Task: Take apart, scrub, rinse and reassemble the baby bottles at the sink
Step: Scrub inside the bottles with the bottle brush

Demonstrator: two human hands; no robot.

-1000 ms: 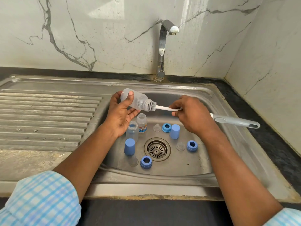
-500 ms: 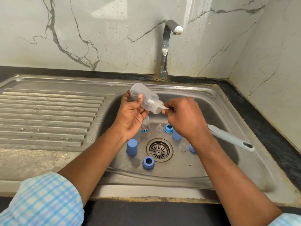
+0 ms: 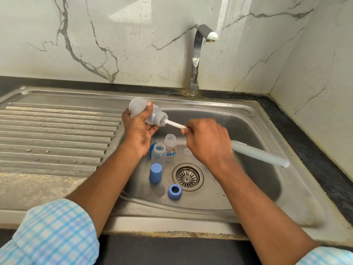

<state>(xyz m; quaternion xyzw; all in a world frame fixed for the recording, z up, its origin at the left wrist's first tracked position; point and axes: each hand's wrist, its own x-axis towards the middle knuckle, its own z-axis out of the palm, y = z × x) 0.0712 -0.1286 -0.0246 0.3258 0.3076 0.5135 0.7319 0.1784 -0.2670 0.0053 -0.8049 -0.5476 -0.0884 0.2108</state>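
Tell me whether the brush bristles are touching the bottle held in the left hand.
Touching. The head view shows the brush bristles wedged in the mouth of the bottle, no gap around them.

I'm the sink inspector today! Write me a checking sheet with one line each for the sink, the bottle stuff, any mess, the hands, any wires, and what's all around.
Surface: steel sink with a drain in its floor; ribbed drainboard on the left.
Job's things: clear bottle held tilted, brush head partly in its mouth; plain bottle and labelled bottle stand open in the basin near a blue cap, blue ring and clear teat.
Clutter: nothing seen.
Hands: left hand grips the clear bottle; right hand grips the brush.
Cables: nothing seen.
Surroundings: tap, no water seen running; marble wall; dark counter.
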